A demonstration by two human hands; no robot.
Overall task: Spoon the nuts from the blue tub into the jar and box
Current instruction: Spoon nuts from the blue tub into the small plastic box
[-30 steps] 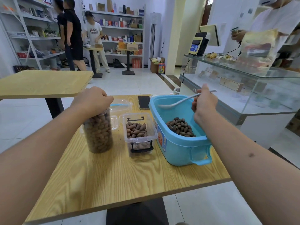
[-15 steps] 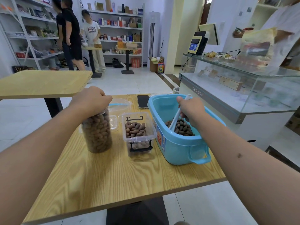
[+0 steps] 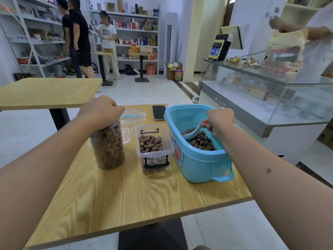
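A blue tub (image 3: 196,165) stands at the right of the wooden table (image 3: 129,193), with a heap of brown nuts (image 3: 202,142) in its bottom. My right hand (image 3: 219,121) is inside the tub and grips a white spoon (image 3: 191,134); its bowl holds a few nuts above the heap. A clear jar (image 3: 109,147), nearly full of nuts, stands at the left, and my left hand (image 3: 100,110) grips its top. Between jar and tub sits a clear box (image 3: 154,147) with black latches, partly filled with nuts.
A clear lid (image 3: 133,116) and a phone (image 3: 159,112) lie behind the box. A glass counter (image 3: 270,98) runs along the right, with a person behind it. A second table (image 3: 48,92) stands to the left, and several people stand by the far shelves.
My right hand brought the spoon down into the tub and scooped; the spoon now lies level with nuts in its bowl. My left hand has stayed on the jar.
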